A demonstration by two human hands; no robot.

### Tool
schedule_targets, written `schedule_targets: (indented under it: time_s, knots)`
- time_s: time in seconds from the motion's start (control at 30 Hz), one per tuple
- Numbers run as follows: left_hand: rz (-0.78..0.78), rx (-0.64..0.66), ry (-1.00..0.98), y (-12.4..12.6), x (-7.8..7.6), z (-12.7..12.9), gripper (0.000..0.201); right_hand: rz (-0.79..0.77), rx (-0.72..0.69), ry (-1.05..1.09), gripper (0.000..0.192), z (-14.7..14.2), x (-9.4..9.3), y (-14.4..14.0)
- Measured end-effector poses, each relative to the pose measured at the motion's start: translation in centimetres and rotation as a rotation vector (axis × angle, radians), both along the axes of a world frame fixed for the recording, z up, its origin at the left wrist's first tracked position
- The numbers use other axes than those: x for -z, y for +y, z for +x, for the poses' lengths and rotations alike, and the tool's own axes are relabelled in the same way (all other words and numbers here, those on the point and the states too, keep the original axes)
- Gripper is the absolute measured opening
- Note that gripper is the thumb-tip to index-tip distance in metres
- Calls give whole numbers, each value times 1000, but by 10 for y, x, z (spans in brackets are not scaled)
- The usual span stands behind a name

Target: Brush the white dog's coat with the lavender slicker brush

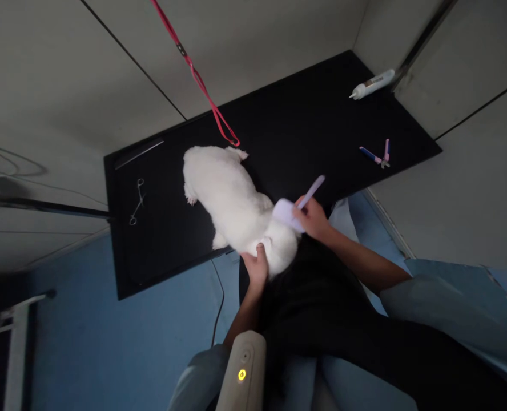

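- The step in hand looks like brushing the fur by the head of the white dog [232, 191], which stands or crouches at the near edge of the black bench [317, 137], its head out past that edge toward the person
- Right hand [312, 219]: fingers clenched around the lavender brush [285, 211] where handle meets head; the brush's smooth back faces up, its bristles are out of sight, and it seems to touch the fur
- Left hand [257, 266]: grasping the dog's head from the side, thumb against the face; the other fingers are mostly hidden, so I cannot tell how firmly they close
- The next move, I judge, calls for a steady head in the left hand and a light stroke along the coat, clear of the eyes
- The dog's long axis runs aslant, rump toward the far left, head toward the near right
- The brush lies crosswise to that, handle end pointing up and right, away from the dog, and its broad head pointing down and left into the fur
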State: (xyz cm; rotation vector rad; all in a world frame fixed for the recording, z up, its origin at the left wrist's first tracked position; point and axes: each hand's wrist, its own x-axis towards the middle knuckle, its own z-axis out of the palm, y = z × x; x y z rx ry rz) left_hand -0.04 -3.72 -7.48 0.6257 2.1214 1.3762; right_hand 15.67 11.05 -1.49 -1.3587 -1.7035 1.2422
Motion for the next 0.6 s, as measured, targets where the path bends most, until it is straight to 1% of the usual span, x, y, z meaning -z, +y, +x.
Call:
schedule_targets:
  time_s: [0.07, 0.1, 0.13, 0.2, 0.23, 0.33, 0.37, 0.4, 0.47, 0.5, 0.53, 0.6]
  knots:
    - [0, -22, -37, -1, 3, 3, 42, -57, -187, 35, 18, -2, 0, -3]
    - [-1, -25, -56, -2, 4, 4, 41, -79, -215, 30, 17, -4, 0, -4]
    - [-1, -25, -70, -2, 5, 4, 41, -84, -182, 15, 16, -6, -1, -5]
    - [5, -21, -78, -2, 5, 5, 42, -49, -67, -10, 16, -9, -2, -7]
    - [12, -20, -69, -2, 4, 5, 43, -25, -64, -3, 17, -10, -3, -8]
    - [48, 3, -26, 1, 0, 3, 50, -26, -218, 40, 18, -8, -4, -6]
    - [60, 14, -18, 2, -1, 2, 54, -43, -219, 39, 18, -6, -5, -4]
    - [69, 24, -18, 3, -2, 2, 58, -50, -163, 29, 18, -4, -5, -2]
    - [71, 23, -30, 4, -3, 2, 64, -29, 22, 14, 19, 0, -5, 2]
    - [71, 16, -39, 5, -3, 2, 66, -13, 68, 24, 20, 1, -5, 3]
    - [77, 14, -48, 6, -3, 2, 66, -6, 46, 43, 22, 2, -5, 3]
    - [101, 33, -64, 6, -2, 2, 66, -38, -122, 73, 21, 2, -2, 1]
